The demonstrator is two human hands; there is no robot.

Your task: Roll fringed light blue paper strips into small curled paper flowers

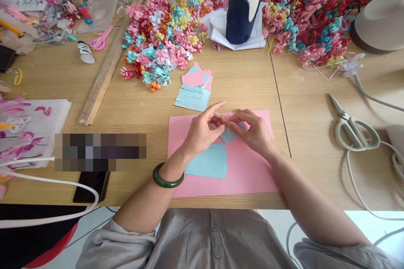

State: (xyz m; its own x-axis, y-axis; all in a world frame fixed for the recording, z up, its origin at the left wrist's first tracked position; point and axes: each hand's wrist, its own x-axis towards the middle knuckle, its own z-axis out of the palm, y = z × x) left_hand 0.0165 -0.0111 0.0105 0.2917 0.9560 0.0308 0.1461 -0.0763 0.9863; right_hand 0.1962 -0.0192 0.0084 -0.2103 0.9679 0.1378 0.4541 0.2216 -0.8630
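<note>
My left hand [202, 130] and my right hand [252, 131] meet over a large pink sheet [249, 172]. Thumbs and fingers of both are pinched together at a small piece of blue paper [228, 135], which shows below and between the fingertips; its upper part is mostly hidden by them. Just under my left wrist, a stack of light blue paper [206, 162] lies on the pink sheet. Beyond the hands are blue slips with cuts in them [192, 98] and small pink and blue pieces [194, 78].
A heap of curled paper flowers [167, 33] spreads across the back, with another heap [309, 21] at right. Between them stands a dark blue bottle [241, 17]. Scissors [353, 130] lie at right, a wooden strip [104, 75] and a phone [91, 187] at left.
</note>
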